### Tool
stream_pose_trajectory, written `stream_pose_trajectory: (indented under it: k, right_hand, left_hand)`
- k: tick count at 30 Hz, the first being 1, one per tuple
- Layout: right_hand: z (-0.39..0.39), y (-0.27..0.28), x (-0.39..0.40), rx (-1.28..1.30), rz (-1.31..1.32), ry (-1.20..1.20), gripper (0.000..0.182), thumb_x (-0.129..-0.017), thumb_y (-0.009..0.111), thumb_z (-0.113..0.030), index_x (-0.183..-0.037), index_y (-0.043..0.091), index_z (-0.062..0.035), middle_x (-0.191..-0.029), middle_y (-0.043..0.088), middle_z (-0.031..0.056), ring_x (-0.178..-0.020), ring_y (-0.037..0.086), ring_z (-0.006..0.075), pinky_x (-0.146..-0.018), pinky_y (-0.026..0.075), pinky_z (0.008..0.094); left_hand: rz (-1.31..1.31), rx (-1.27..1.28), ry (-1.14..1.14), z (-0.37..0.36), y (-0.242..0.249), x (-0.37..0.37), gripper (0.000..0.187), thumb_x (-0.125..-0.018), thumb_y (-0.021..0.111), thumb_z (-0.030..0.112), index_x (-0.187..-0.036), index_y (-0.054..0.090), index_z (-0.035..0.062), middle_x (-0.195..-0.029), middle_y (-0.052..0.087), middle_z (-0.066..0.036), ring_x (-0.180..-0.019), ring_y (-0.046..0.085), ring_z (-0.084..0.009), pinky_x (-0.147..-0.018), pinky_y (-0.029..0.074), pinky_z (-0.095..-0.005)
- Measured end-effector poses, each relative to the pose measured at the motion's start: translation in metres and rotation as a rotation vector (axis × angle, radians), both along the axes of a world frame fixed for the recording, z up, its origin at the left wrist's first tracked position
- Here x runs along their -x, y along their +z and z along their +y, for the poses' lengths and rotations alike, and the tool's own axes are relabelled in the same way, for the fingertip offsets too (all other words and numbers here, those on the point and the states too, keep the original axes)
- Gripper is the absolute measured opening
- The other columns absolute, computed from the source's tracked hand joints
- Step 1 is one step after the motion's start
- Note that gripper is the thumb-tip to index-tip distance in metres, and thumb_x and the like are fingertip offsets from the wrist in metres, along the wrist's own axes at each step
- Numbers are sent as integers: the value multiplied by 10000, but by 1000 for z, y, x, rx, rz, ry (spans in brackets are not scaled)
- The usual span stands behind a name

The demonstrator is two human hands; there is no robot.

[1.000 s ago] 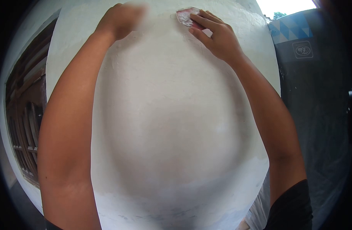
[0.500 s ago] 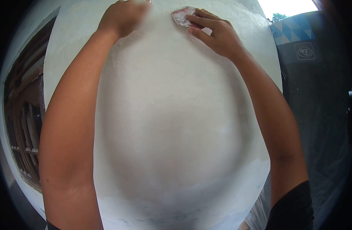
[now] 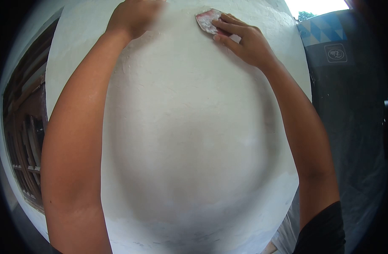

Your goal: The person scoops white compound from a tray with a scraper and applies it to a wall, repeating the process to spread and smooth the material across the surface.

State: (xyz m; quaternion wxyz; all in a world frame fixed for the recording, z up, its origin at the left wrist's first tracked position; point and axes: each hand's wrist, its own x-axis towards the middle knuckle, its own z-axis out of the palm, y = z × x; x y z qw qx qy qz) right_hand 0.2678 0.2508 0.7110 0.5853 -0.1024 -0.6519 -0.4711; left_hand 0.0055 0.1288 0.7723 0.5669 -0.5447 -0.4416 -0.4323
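A pale, whitish wall surface [image 3: 194, 110] fills the middle of the view, with small ridges and rough marks on it. At the upper right of this surface, my right hand [image 3: 247, 40] grips a flat reddish piece smeared with white [image 3: 209, 21]. My thumb and fingers close on its right side, and it lies against or very near the wall. My left hand [image 3: 132, 19] is at the upper left, partly cut off by the top edge. Its fingers look curled in, though motion blurs their tips, and anything inside them is hidden.
A dark wooden window frame with slats [image 3: 29, 127] is on the left. To the right hangs a dark sheet [image 3: 346, 127] with a blue-and-white patterned band [image 3: 323, 30] and a printed logo. Crumpled clear plastic [image 3: 287, 230] shows at the lower right.
My right hand and the reddish piece have shifted slightly right and down across the wall. My left hand stays in nearly the same spot, still blurred.
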Motion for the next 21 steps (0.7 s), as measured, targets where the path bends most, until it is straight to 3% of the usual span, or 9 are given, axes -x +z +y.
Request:
stream_pose_trajectory:
  k: [5,7,11,12,17,19,21]
  right_hand:
    - [8,-15,-20,21,-11,152,419,-909,697,-419,-1270,695,-204,-1411,581,113,-1178,644,290,-941,544,397]
    - [-6,-9,-10,38,78,140,388,-916,715,-312,-1270,690,-156,-1399,586,132,-1351,509,272,-1097,431,413]
    - [-8,-1,2,91,-15,70,393,-912,720,-314,-1273,687,-164,-1406,579,125,-1356,502,277,-1100,430,404]
    - [2,-4,-2,-6,-38,9,421,-899,708,-394,-1258,696,-175,-1420,566,131,-1195,633,291,-1010,502,402]
    - [9,-18,-26,-41,-54,93,407,-900,713,-372,-1252,701,-169,-1396,590,118,-1214,622,285,-1019,498,395]
    - [-2,-12,-20,18,30,144,381,-897,742,-272,-1248,702,-131,-1377,608,117,-1358,503,261,-1092,433,383]
    - [-11,-2,-7,5,31,139,389,-894,745,-282,-1254,700,-141,-1373,612,112,-1350,512,263,-1090,433,387]
  left_hand:
    - [0,30,24,-2,-2,0,587,-1022,430,369,-551,482,23,-503,458,-118,-478,399,-235,-554,411,-418]
    - [13,25,25,1,-2,0,581,-1022,432,369,-555,480,28,-508,456,-116,-480,393,-235,-555,409,-418]
    - [18,-20,-2,5,-1,2,565,-1017,448,368,-569,490,26,-521,468,-116,-486,397,-234,-561,411,-420]
    - [55,-51,-7,6,-2,2,560,-1015,450,366,-572,489,27,-526,469,-115,-492,397,-231,-567,412,-420]
    - [-42,57,27,-4,-3,-4,588,-1011,437,372,-592,550,-25,-552,544,-169,-518,470,-274,-619,442,-441]
    - [-51,73,39,-2,-2,-4,595,-1010,433,374,-603,569,-37,-565,566,-184,-531,491,-286,-635,449,-448]
    - [29,-6,-9,1,-2,-1,600,-1010,433,376,-602,580,-38,-573,577,-191,-538,504,-287,-641,448,-455]
